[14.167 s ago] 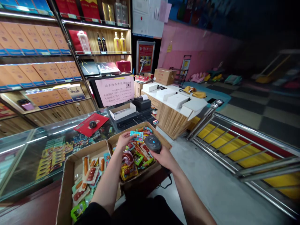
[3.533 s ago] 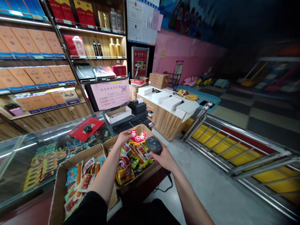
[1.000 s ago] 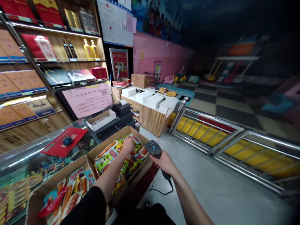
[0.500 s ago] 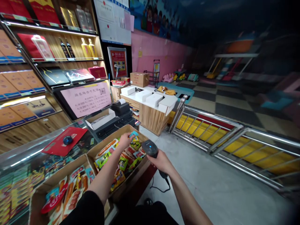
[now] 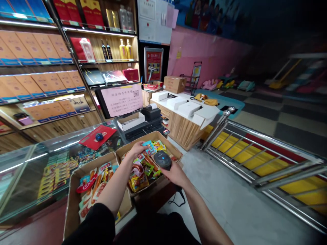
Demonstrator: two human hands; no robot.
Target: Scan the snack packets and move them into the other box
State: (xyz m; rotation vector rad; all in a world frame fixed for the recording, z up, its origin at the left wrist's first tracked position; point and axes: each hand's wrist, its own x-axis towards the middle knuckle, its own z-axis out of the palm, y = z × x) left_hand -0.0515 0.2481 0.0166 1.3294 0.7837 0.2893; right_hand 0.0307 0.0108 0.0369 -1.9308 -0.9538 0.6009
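Note:
My right hand is wrapped round a dark barcode scanner with a small blue light on top; its cord hangs below. Between the fingers of my left hand is a light-blue snack packet, over the far side of a cardboard box. Packaged sausages and bright snack packets fill that box. The scanner's head hangs above the box, close to the blue packet. A second cardboard box, to the left beneath my left forearm, holds more packaged sausages.
A glass display counter runs along the left, with a red folder on it. Behind the boxes stand a black receipt printer and a white tray. A metal railing crosses the right side.
The camera view has turned left, so the surroundings shift right. My left hand has brought the blue packet nearer the scanner, and more of the packet shows.

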